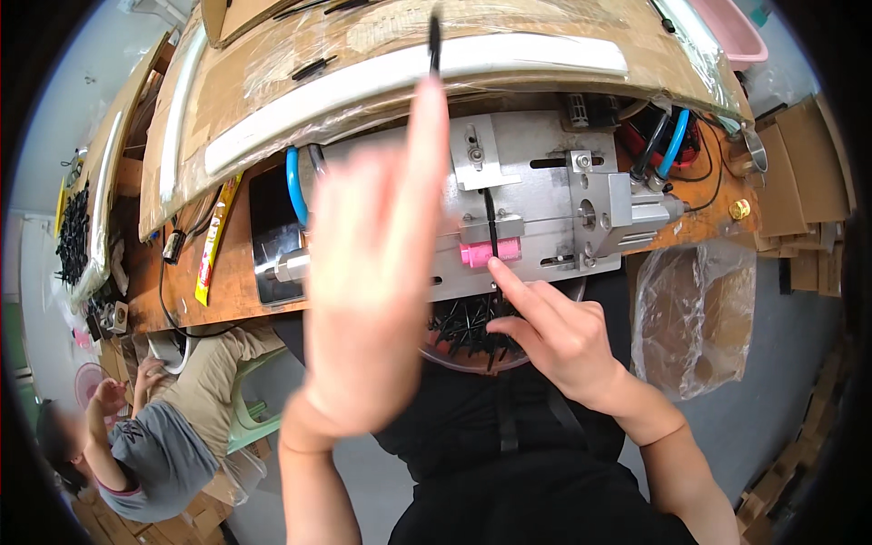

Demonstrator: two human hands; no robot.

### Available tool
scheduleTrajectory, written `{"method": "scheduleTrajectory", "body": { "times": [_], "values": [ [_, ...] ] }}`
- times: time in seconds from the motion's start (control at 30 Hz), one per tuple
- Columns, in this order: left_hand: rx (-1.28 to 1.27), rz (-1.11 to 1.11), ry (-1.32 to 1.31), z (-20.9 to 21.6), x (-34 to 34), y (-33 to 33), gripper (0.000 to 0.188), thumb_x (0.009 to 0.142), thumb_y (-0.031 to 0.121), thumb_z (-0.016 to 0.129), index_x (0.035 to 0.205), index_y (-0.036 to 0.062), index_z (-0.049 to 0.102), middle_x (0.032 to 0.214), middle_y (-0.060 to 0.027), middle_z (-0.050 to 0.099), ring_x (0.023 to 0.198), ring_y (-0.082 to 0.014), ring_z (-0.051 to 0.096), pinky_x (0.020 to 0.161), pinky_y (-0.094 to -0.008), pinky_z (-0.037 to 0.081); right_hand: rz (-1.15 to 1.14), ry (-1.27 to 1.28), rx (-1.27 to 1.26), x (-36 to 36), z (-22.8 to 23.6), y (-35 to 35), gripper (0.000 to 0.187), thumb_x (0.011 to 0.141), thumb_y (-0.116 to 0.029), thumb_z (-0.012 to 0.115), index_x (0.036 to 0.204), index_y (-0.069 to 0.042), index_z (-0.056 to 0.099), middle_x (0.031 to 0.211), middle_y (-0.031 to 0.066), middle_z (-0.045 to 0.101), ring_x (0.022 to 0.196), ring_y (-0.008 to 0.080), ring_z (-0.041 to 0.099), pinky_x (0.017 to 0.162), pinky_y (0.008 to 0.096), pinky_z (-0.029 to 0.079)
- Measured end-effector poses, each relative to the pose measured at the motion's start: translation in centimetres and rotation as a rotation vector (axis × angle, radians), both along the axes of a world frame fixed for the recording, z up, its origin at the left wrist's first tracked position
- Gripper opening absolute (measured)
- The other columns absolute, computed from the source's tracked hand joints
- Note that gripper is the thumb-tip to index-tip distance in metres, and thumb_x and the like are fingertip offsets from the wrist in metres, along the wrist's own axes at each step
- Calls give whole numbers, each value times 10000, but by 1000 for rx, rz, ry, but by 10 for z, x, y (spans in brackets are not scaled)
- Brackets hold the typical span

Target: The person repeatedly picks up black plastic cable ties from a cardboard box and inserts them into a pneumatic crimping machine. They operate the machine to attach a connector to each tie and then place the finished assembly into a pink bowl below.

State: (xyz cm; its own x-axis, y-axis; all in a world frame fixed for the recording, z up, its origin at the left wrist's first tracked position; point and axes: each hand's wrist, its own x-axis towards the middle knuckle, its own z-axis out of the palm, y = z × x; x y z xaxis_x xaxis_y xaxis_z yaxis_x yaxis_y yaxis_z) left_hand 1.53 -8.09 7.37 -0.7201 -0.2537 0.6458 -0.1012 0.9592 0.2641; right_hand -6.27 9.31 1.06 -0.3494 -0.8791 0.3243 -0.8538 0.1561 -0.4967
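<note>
My left hand [372, 263] is raised over the left part of the metal fixture [536, 204] and smeared by motion. At its fingertips is a thin black stick-shaped piece [435, 44], pointing away from me. My right hand [568, 341] is at the fixture's near edge, index fingertip on a slim black rod [492, 218]. That rod lies lengthwise across a small metal block and a pink cylinder-like piece [490, 252]. The right thumb is beside the rod's near end, the other fingers curled. Below the fixture, a clear round tub [468, 368] holds many similar black pieces, partly hidden by my hands.
A cardboard shelf with white foam strips [418, 62] overhangs the bench. Blue air hoses [674, 143] and a metal cylinder [640, 218] stand right. A dark flat panel [272, 227] and yellow packet [216, 241] lie left. Another person [168, 436] sits at lower left; a plastic bag [695, 318] hangs right.
</note>
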Motion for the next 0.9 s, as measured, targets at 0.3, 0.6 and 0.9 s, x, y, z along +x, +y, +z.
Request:
{"method": "scheduleTrajectory", "body": {
  "times": [0.3,0.6,0.9],
  "values": [
    [-2,93,-408,-63,29,74,660,769,28,602,1395,-82,424,922,-72,496,791,-201,497,713,-302,441,-211,-241,-237,-5,15,13,552,715,-118,826,1223,-8,640,760,67,648,490,105,511,438,252,413],
    [230,-1,-430,-48,31,64,735,774,58,715,1436,-11,402,1009,-101,501,915,-253,506,813,-366,446,-175,-244,-241,-15,35,17,513,734,-85,816,1213,-10,649,782,64,661,502,117,508,461,253,422],
    [-173,-10,-3,45,-115,-84,187,817,65,656,968,-33,604,898,-198,611,887,-377,591,792,-436,478,-24,652,-401,-173,135,-132,185,855,-102,612,993,0,682,930,203,699,772,284,688,674,351,533]
  ]
}}
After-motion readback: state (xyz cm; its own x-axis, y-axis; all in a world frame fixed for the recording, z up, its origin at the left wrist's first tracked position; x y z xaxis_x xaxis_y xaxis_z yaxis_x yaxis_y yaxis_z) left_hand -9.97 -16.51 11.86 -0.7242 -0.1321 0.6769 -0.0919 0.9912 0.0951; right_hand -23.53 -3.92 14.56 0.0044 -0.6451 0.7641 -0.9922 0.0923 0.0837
